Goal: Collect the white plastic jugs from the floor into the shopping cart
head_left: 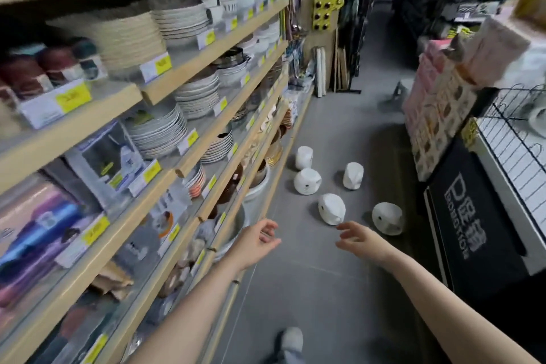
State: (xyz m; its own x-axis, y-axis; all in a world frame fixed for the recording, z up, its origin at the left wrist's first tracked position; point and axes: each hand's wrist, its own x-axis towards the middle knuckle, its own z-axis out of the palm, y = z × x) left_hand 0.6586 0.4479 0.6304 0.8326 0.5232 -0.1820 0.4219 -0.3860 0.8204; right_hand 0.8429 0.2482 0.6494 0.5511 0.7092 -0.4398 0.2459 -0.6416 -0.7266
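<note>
1. A shop aisle with a grey tiled floor (310, 289) runs away from the camera; the view is blurred by motion
2. Along the left side stand wooden shelves (165, 89) stacked with plates (180, 21) and bowls, yellow price tags on their front edges
3. On the right, a black sign with white lettering (464, 216) leans beside a white wire rack (514, 151), with pink patterned boxes (434, 115) further back
4. Five white plastic jugs lie scattered on the floor mid-aisle, near the foot of the shelves, none touching another
5. The farthest jug (304, 156) seems to stand upright; just in front of it a second jug (307, 185) lies on its side, its round base turned towards the camera
6. The third jug (353, 175) stands apart to the right, roughly upright, tilt unclear
7. The two nearest jugs are tipped over: one (331, 208) with its long axis angled towards the right hand, the other (387, 218) with its base facing the camera, close to the black sign
8. The left hand (257, 241) hovers above the floor by the shelf edge, its grip released, fingers loosely curled around nothing
9. The right hand (359, 238) reaches out just short of the nearest jug, grip released, fingers spread
10. A grey shoe (291, 340) shows at the bottom edge
</note>
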